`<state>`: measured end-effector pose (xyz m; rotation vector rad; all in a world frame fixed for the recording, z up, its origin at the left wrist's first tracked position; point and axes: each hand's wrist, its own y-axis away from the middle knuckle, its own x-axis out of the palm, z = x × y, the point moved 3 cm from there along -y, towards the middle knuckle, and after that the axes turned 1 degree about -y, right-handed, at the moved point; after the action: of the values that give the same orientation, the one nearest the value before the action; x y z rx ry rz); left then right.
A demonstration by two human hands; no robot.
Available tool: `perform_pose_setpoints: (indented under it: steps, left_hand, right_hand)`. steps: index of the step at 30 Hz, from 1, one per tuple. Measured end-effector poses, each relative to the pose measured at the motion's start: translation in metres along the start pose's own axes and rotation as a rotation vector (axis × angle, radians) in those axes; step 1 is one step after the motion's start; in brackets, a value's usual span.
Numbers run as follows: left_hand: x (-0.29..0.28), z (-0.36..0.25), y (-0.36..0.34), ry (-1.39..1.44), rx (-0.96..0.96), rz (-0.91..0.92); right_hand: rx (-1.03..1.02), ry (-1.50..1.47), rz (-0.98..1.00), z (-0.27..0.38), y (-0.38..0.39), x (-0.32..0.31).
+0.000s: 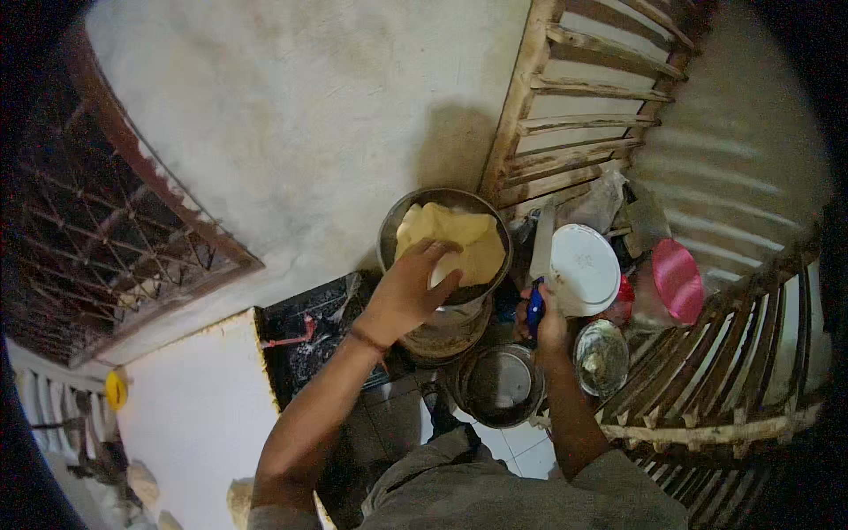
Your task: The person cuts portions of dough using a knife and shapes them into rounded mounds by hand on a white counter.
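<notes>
My left hand (pixel 408 287) is over a round metal pan (pixel 386 256) that holds large pale-yellow pieces (pixel 477 252) of food whose kind I cannot make out. Its fingers and thumb curve around a whitish piece (pixel 444 265) at the pan's near side. In my right hand (pixel 549 322) is a knife (pixel 543 243), gripped by its blue handle. The broad blade points up and away from me, beside a round white lid (pixel 585 269).
Under the pan stands a wide round vessel (pixel 446 340). A dark empty-looking pot (pixel 502 384) sits nearer me. To the right are a metal bowl (pixel 602 358), a pink plastic basin (pixel 677 281) and wooden slatted racks (pixel 707 380). A black stove (pixel 309 331) and white counter (pixel 190 406) lie left.
</notes>
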<state>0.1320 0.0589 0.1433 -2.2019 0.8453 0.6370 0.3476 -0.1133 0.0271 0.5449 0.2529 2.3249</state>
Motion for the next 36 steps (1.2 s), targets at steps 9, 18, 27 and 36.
perform_pose_setpoints:
  steps: [9,18,27,36]
  left_hand:
    - [0.060,0.019,-0.138,-0.341,-0.043,0.409]
    - [0.042,0.009,-0.117,-0.185,0.245,0.293]
    - [0.006,-0.010,-0.146,-0.021,0.047,0.144]
    - [-0.088,-0.105,-0.141,0.340,0.107,-0.252]
  right_hand:
    - [-0.091,0.168,0.095,-0.048,-0.054,-0.019]
    - [0.264,0.008,0.385,0.021,-0.041,0.075]
    - [0.000,0.073,0.479,0.000,-0.019,0.108]
    - [0.309,0.118,0.688,-0.003,0.049,0.157]
